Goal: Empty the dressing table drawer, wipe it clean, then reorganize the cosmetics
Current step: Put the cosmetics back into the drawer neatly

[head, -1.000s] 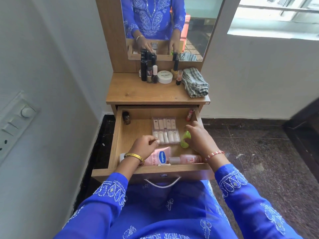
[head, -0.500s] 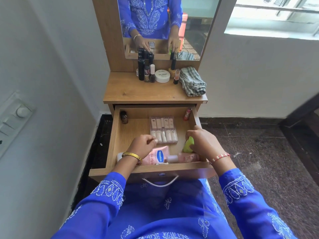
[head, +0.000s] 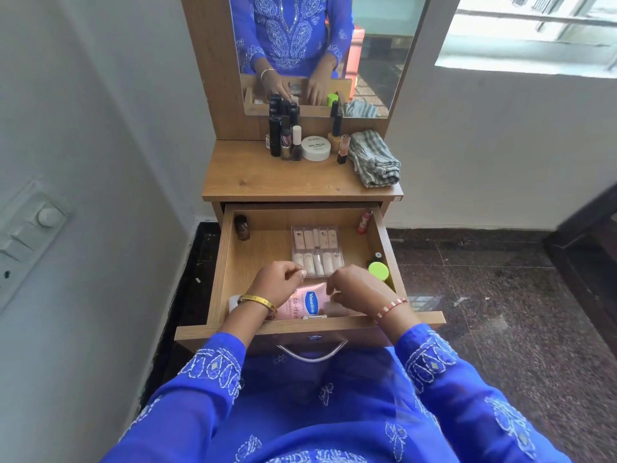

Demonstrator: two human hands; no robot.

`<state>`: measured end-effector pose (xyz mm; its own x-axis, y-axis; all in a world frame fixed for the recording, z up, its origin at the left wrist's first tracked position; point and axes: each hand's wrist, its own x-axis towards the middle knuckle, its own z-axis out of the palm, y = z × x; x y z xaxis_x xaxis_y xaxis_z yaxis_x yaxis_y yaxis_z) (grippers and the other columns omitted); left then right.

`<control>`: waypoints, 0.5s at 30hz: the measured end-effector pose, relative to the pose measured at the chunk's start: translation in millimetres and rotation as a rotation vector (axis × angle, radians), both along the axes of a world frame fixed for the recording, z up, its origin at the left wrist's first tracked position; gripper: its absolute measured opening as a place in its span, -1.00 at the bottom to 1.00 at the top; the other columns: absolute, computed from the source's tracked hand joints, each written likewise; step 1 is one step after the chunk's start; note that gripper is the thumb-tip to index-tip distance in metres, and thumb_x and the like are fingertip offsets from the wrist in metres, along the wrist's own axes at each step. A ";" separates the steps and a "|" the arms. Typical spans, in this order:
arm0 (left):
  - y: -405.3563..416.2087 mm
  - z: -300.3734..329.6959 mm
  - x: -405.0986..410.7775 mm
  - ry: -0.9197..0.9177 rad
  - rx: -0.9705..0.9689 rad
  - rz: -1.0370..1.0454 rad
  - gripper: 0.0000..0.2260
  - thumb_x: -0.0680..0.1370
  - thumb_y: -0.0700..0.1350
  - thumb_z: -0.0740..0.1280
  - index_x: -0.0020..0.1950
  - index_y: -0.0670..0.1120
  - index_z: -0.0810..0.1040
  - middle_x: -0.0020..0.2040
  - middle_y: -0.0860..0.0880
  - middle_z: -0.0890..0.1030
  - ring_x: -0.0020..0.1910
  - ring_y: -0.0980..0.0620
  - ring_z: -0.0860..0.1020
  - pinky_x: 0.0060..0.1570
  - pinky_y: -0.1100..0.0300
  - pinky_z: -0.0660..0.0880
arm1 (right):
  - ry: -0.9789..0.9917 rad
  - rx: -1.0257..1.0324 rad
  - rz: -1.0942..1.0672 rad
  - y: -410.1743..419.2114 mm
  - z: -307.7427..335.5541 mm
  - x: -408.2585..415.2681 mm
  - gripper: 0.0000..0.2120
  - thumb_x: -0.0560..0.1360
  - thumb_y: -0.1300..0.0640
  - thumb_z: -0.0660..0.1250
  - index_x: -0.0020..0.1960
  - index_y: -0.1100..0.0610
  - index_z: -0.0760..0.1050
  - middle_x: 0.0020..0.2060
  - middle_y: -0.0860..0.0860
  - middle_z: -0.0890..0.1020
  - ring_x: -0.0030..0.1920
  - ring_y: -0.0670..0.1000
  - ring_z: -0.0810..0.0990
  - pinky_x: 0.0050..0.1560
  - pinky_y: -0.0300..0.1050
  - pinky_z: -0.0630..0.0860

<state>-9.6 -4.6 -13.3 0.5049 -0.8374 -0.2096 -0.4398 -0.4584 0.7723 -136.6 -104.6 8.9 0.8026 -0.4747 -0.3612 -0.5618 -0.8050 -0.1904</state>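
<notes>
Both hands are in the open drawer [head: 230,262], near its front edge. The left hand [head: 278,279] is curled above the pink lotion bottle [head: 305,304], with nothing seen in it. The right hand [head: 355,289] is curled over a second bottle lying there; a real grip cannot be told. The clear nail case [head: 317,250] lies mid-drawer, and the green-capped bottle [head: 379,272] stands by the right wall. That bottle could be knocked over by a quick lift of the right wrist.
</notes>
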 end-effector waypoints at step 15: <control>-0.1 0.2 -0.6 0.097 -0.035 0.032 -0.81 0.55 -0.09 0.26 0.05 -0.12 0.61 -0.07 -0.09 0.66 -0.05 -0.07 0.60 -0.01 0.01 0.56 | -0.014 0.049 0.007 -4.8 -8.1 6.0 -0.80 0.50 0.19 0.29 0.07 0.13 0.62 0.00 0.08 0.67 -0.01 0.07 0.63 0.11 -0.09 0.56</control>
<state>-10.2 -4.7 -13.1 0.5106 -0.8285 -0.2299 -0.3478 -0.4436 0.8260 -130.6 -109.4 0.9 0.8110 -0.4508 -0.3729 -0.5531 -0.7985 -0.2377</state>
